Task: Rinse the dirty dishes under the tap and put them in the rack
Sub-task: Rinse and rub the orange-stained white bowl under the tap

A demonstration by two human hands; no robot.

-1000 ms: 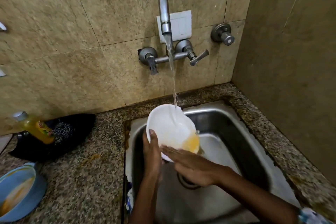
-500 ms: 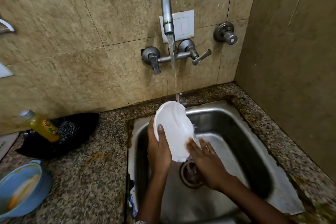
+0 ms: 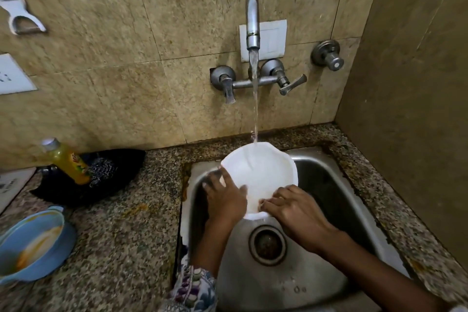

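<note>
White bowl point(image 3: 263, 175) tilted over the sink point(image 3: 329, 248), under the tap point(image 3: 252, 23) stream striking its 12 o'clock rim. Left hand point(image 3: 225, 200) gripping the rim at 9 o'clock, thumb inside. Right hand point(image 3: 296, 208) flat on the inner wall at 5 o'clock, fingertips blurred. Dirty blue bowl point(image 3: 33, 246) at 8 o'clock on the desk point(image 3: 121, 248), partly cut off. Rack not visible.

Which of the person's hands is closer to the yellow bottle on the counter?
Left. The left hand holds the white bowl's left side, toward the yellow bottle; the right hand is on the bowl's lower right, farther away.
</note>
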